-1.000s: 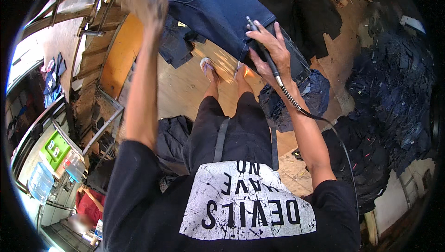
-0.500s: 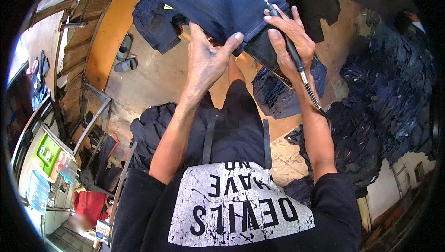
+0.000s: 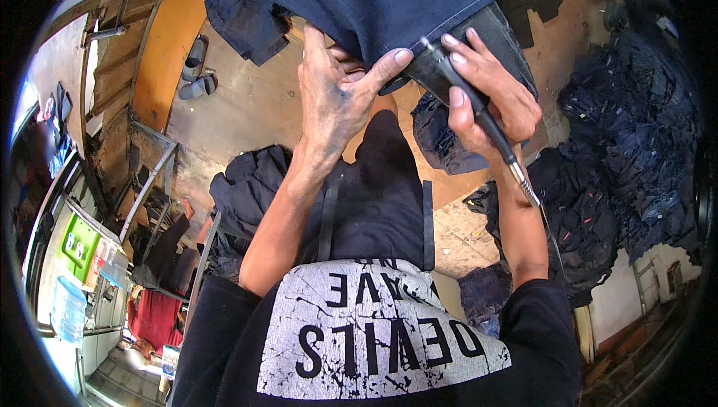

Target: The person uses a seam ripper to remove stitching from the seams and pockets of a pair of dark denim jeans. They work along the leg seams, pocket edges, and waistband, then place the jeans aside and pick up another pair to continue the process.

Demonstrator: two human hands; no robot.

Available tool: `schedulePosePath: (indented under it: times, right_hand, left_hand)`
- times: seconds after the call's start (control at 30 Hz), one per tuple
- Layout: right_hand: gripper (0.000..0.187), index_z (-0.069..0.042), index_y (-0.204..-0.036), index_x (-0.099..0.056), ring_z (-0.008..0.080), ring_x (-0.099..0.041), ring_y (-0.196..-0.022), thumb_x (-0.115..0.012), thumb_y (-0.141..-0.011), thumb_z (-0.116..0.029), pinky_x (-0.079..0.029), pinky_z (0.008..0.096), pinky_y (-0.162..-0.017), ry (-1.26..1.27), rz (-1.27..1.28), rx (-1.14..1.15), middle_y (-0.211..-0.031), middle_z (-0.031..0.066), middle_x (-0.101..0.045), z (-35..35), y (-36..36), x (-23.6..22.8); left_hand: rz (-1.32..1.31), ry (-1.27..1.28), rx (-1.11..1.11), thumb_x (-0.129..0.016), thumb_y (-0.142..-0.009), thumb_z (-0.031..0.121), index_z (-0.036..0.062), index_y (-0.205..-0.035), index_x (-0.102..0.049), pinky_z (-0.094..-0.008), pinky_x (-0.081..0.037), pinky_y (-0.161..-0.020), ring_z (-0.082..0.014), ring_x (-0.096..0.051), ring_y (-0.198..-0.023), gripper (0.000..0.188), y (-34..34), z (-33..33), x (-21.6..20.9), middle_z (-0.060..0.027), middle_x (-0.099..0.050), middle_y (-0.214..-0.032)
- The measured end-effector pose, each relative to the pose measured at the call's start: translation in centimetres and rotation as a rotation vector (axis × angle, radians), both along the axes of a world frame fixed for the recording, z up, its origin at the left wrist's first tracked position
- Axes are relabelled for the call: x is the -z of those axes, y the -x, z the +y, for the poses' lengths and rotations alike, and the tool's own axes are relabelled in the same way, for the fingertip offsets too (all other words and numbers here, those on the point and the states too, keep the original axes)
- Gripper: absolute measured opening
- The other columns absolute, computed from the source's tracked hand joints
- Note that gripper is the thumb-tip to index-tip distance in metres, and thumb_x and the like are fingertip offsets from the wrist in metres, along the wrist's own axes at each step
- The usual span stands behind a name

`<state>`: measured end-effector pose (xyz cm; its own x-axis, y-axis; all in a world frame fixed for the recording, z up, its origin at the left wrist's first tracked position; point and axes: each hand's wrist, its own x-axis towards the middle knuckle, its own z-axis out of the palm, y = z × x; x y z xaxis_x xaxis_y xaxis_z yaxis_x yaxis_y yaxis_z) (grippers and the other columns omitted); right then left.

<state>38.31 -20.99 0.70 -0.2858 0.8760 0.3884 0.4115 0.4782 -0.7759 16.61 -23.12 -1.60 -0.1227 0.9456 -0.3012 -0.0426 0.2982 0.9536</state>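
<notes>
My left hand (image 3: 336, 96) grips the edge of a dark blue denim garment (image 3: 389, 3), thumb on top and fingers underneath. A stitched hem runs along the garment's right side. In my right hand (image 3: 497, 96) is a black pen-shaped rotary tool (image 3: 479, 108) with a metal tip and a spring-sleeved cable trailing along my forearm. Its tip is at the hem, close to my left thumb; whether it touches the cloth I cannot tell. Under the hem lies a black board-like surface (image 3: 501, 40).
Heaps of dark garments (image 3: 628, 130) cover the floor on the right. A folded dark garment (image 3: 243, 22) and grey slippers (image 3: 196, 74) lie at the far left. On the left stand a metal frame (image 3: 153, 182) and a water jug (image 3: 69, 310); a person in red (image 3: 153, 317) is beyond.
My right hand has moved slightly right and nearer, tilting the tool with its tip now by the hem. The garment and my left thumb have shifted right.
</notes>
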Motion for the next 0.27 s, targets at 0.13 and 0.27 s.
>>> schedulePosePath:
  times: [0.13,0.27]
  right_hand:
    - [0.027,0.005,-0.102,-0.079,0.0371,-0.081,-0.105,-0.071,-0.077,-0.001,-0.059,0.0592,-0.105,0.043,-0.016,-0.020,-0.097,0.0187,-0.081,-0.7,-0.5,-0.2]
    - [0.027,0.003,-0.105,-0.080,0.0391,-0.081,-0.106,-0.070,-0.081,-0.003,-0.060,0.0584,-0.104,-0.005,-0.019,-0.080,-0.098,0.0170,-0.082,-0.5,-0.2,0.1]
  left_hand:
    - [0.095,0.151,0.045,-0.095,-0.085,0.015,-0.0054,-0.127,-0.050,-0.0274,-0.066,-0.065,-0.0207,-0.079,-0.081,0.065,0.5,-0.9,-0.3,-0.0198,-0.074,-0.091]
    - [-0.056,0.052,-0.055,-0.097,-0.084,0.016,-0.0039,-0.127,-0.051,-0.0241,-0.064,-0.063,-0.0152,-0.076,-0.080,0.066,-0.1,-1.3,-0.6,-0.0146,-0.072,-0.088]
